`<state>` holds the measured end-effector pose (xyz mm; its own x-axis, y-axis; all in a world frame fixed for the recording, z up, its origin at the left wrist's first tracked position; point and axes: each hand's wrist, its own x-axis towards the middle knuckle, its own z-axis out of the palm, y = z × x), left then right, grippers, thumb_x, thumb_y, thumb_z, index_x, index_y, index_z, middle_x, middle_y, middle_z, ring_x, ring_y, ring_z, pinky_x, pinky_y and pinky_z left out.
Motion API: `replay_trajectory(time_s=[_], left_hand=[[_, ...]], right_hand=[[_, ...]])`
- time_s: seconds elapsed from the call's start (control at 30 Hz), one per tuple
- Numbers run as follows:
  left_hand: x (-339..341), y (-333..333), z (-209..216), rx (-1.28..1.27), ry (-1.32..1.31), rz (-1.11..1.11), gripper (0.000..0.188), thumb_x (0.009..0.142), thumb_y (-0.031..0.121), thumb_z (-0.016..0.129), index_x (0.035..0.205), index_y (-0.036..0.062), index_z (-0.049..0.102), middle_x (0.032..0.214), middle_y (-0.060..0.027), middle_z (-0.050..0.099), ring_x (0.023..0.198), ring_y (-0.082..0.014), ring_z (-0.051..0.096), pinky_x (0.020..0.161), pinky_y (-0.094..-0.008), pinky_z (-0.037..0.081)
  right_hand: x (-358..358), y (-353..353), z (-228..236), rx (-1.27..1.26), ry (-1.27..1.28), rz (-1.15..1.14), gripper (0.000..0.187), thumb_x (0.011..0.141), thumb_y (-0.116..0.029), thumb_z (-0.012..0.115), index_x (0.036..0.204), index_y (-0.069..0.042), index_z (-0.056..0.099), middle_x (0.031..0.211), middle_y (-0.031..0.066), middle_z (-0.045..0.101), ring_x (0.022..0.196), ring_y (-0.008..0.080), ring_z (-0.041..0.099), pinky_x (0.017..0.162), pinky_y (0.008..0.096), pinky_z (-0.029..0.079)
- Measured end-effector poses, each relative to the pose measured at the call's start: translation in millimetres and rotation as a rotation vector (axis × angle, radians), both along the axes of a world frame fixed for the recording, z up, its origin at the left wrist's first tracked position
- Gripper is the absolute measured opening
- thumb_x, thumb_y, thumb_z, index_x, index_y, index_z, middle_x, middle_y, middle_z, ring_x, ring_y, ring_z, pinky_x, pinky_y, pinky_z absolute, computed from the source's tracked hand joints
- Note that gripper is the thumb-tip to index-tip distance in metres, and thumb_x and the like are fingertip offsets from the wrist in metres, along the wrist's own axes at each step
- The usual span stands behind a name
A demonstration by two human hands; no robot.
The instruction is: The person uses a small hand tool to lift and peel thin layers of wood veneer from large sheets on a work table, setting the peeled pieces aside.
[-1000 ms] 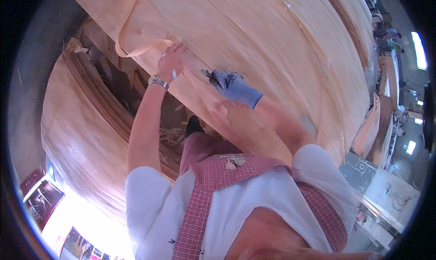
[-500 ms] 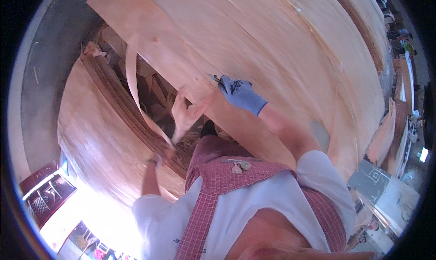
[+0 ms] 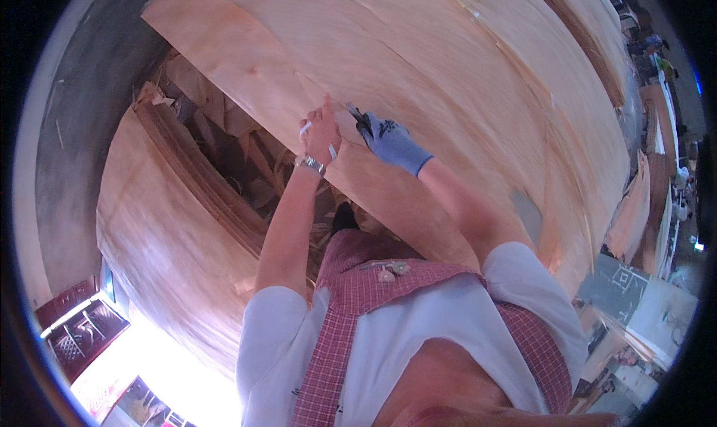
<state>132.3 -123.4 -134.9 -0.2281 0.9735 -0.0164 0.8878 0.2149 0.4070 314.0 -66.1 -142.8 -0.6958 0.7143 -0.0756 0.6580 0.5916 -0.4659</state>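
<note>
My right hand (image 3: 396, 143), in a blue glove, is closed around a dark-handled knife (image 3: 358, 119). Its metal tip points at the surface of a wide, pale wood veneer sheet (image 3: 448, 91). Just left of the knife my bare left hand (image 3: 321, 132) rests on the sheet near its edge, fingers stretched forward. White wraps show on its fingers, and a metal watch (image 3: 310, 163) is on that wrist. Part of the left palm is out of sight.
Below the sheet's left edge is a dark gap with torn veneer scraps (image 3: 258, 158). A second veneer stack (image 3: 172, 195) with rough brown edges stands left of it. More stacks lie at the far right. My dark shoe (image 3: 344, 216) shows in the gap.
My left hand has come up from the lower left onto the sheet beside the knife. The loose curling veneer strips no longer hang over the gap. My right hand has barely shifted.
</note>
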Motion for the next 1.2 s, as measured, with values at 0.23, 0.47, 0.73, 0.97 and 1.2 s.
replay_trajectory(time_s=[0.23,0.47,0.73,0.97,1.2], left_hand=[[-50,2,-38,0.038,-0.703,0.304,0.08,0.091,0.051,0.053,0.151,0.0107,0.02,0.13,-0.0148,0.057,0.119,-0.0315,0.051,0.093,-0.0508,0.043],[-39,-20,62,-0.148,-1.823,0.44,0.093,0.086,0.067,0.054,0.153,0.0158,0.015,0.14,-0.0186,0.045,0.117,-0.0381,0.052,0.095,-0.0605,0.043],[-4,0,81,0.172,-1.885,0.588,0.101,0.082,0.068,0.059,0.153,0.0129,0.013,0.144,-0.0196,0.037,0.122,-0.0382,0.05,0.094,-0.0589,0.047],[-4,-1,66,-0.068,-1.933,0.548,0.099,0.079,0.063,0.068,0.149,0.0092,0.023,0.127,-0.0181,0.052,0.111,-0.0294,0.058,0.087,-0.045,0.054],[-3,5,30,0.167,-1.775,0.45,0.06,0.087,0.03,0.073,0.133,0.0045,0.045,0.11,-0.0099,0.061,0.098,-0.0209,0.062,0.088,-0.0344,0.053]], right_hand=[[-24,1,9,-0.863,0.399,-0.247,0.022,0.099,-0.025,0.047,0.106,-0.005,0.053,0.085,0.0134,0.069,0.064,0.0211,0.066,0.056,0.0374,0.053],[-12,12,29,-0.987,0.603,-0.294,0.024,0.097,-0.028,0.055,0.106,-0.008,0.063,0.082,0.0033,0.067,0.064,0.0119,0.06,0.057,0.0282,0.049],[-50,-35,75,-0.63,0.754,0.04,0.026,0.087,-0.021,0.07,0.109,-0.006,0.067,0.102,0.0057,0.064,0.087,0.0126,0.06,0.079,0.03,0.049],[-46,-26,72,-0.531,0.718,0.166,0.028,0.09,-0.021,0.066,0.113,-0.005,0.063,0.104,0.0074,0.06,0.087,0.015,0.058,0.075,0.03,0.049],[-28,-19,107,-0.652,0.547,0.214,0.024,0.089,-0.017,0.063,0.109,-0.005,0.062,0.096,-0.0002,0.057,0.075,0.0085,0.053,0.065,0.0245,0.045]])
